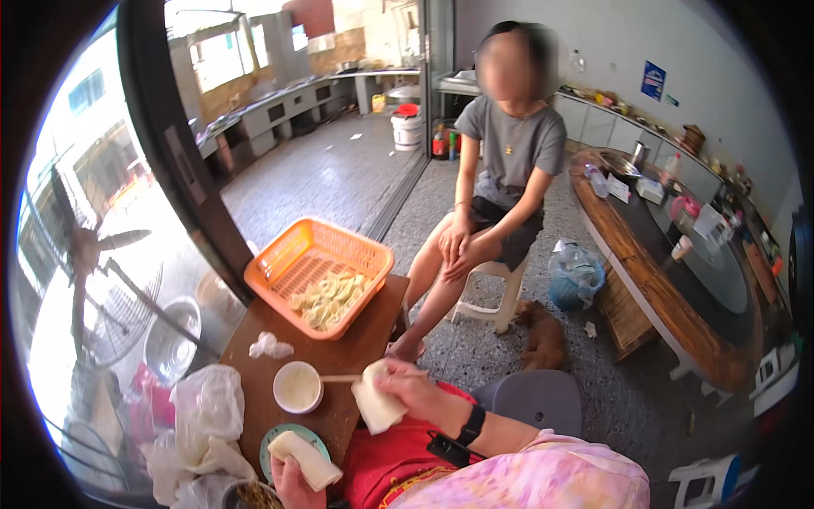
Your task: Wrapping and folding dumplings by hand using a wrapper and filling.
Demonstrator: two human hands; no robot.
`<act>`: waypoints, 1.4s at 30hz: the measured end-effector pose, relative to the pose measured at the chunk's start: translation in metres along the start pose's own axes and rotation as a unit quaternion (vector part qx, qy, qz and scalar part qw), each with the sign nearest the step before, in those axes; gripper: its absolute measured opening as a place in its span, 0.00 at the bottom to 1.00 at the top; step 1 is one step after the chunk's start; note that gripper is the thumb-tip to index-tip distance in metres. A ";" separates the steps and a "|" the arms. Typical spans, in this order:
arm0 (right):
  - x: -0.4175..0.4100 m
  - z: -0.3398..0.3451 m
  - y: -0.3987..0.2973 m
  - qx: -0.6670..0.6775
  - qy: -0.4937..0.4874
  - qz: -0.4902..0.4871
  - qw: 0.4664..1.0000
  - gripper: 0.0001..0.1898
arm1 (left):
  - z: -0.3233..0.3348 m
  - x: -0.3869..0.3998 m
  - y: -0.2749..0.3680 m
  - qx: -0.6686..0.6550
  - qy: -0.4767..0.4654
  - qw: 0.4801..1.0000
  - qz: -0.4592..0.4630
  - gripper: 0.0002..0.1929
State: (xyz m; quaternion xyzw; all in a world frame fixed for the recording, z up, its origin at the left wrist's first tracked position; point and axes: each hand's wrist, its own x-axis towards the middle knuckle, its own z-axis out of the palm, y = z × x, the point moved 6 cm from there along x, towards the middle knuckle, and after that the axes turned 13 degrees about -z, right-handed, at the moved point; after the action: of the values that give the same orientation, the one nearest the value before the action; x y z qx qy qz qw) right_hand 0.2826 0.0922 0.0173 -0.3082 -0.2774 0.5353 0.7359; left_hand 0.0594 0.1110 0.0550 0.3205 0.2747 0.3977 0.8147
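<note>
At the table's near edge, my left hand (294, 485) grips a pale folded piece of dough wrapper (306, 459) over a light-green plate (267, 448). My right hand (412, 389) holds another pale wrapper sheet or stack (376, 404), which hangs down above my red apron (400, 458). A thin wooden stick, perhaps a chopstick (340, 378), runs from the bowl's rim to behind that wrapper and shows again past my fingers. The small white bowl (297, 387) holds a pale filling or paste. Folded dumplings (331, 299) lie in an orange plastic basket (273, 273).
The brown table (254, 369) also bears a crumpled tissue (271, 347). Plastic bags (210, 407) and a pot (251, 495) crowd its left side, near a fan (95, 248). A seated person (509, 140) faces me. A brown dog (544, 337) lies beside a grey stool (537, 404).
</note>
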 end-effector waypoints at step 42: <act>-0.028 0.043 0.030 -0.282 -0.152 0.024 0.947 0.07 | -0.003 0.013 -0.048 0.196 0.038 0.978 -0.054 0.14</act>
State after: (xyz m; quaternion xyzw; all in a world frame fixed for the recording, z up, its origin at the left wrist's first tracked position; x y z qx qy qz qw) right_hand 0.2248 0.0788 0.0204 -0.4252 -0.5181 0.4930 0.5547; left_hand 0.0873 0.0997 0.0148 0.4434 0.3948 0.3035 0.7452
